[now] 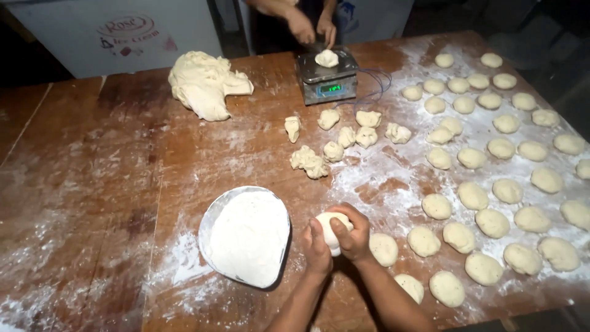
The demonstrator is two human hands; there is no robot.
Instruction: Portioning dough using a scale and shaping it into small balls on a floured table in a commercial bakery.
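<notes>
Dough ball (332, 232): pale, smooth, rounded lump, cupped between both hands just above the floured tabletop (92, 203), near its front edge, right of the metal pan.
Left hand (316, 243): curled against the ball's left side, fingers wrapped around it, thumb up.
Right hand (354, 232): closed over the ball's top and right side, fingers bent; pressed toward the left hand with the ball between them.
Metal pan (212, 215): shallow, rounded, grey rim; filled nearly to the edge with white flour (249, 237); resting on the tabletop just left of the hands.
Scale (326, 79): small metal box with a lit green display, at the far edge; one rough dough piece (327, 58) on its platform; thin cable looped to its right.
Other person's hands (312, 27): reaching down just behind the scale, close to the piece on it.
Big dough mass (204, 83): large, lumpy, uncut, far left of the scale.
Cut pieces (344, 136): ragged, unshaped chunks scattered between scale and hands.
Shaped balls (491, 166): many smooth, slightly flattened rounds in loose rows over the floured right half, nearest ones just beside the right hand.
Tabletop surface: dark wood planks, dusted white, thickest on the right.
</notes>
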